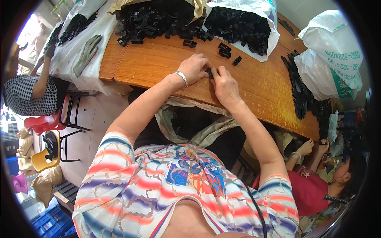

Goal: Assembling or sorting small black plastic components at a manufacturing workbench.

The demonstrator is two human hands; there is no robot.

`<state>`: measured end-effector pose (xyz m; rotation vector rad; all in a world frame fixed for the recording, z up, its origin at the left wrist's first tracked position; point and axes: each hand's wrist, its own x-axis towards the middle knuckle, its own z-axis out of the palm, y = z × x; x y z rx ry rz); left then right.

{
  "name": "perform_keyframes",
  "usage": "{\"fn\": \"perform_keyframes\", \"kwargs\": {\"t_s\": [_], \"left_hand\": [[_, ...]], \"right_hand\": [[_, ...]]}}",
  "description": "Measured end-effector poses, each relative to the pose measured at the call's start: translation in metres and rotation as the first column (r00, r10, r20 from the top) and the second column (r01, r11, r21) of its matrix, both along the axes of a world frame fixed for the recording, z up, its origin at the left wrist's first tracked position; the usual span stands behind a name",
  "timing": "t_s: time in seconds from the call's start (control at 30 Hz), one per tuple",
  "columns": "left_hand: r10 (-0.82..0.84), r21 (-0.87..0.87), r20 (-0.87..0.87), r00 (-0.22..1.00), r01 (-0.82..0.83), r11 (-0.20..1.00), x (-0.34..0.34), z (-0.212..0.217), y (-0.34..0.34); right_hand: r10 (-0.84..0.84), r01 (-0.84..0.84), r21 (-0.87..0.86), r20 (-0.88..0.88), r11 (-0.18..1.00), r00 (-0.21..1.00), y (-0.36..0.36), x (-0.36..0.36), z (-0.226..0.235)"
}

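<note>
My left hand [193, 68], with a silver bracelet at the wrist, and my right hand [225, 85] meet above the near edge of the wooden table. Between their closed fingertips is a small black plastic part [208, 72], mostly covered by the fingers. Just beyond my hands, a few loose black plastic pieces [224, 50] lie on the wood. One more piece [237, 60] rests to the right of these. A large pile of such black pieces [151, 22] spills from a brown paper bag at the back. Beside it, a white bag [265, 53] holds more black pieces.
Long black parts [295, 87] lie along the table's right side, near white plastic bags [331, 55]. An open sack [174, 127] hangs at the near edge by my lap. Co-workers sit left and right. A grey glove [87, 54] lies on the left-hand table.
</note>
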<state>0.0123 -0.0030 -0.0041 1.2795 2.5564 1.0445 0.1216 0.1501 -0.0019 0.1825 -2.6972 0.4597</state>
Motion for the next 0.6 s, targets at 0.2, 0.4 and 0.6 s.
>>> {"fn": "perform_keyframes", "kwargs": {"t_s": [0.2,0.4,0.6], "left_hand": [[-0.108,0.012,0.020,0.994,0.107,0.994,-0.011,-0.010,-0.006],[0.258,0.162,-0.270,0.928,-0.220,0.962,-0.036,0.006,-0.021],[0.285,0.041,-0.362,0.888,-0.290,0.956,-0.066,-0.010,-0.019]], "right_hand": [[0.037,-0.038,0.024,0.048,0.999,0.998,0.001,0.006,0.002],[0.177,-0.157,-0.198,0.088,0.968,0.980,-0.046,0.082,-0.003],[0.308,-0.279,-0.209,0.119,0.937,0.944,-0.040,0.080,-0.012]]}}
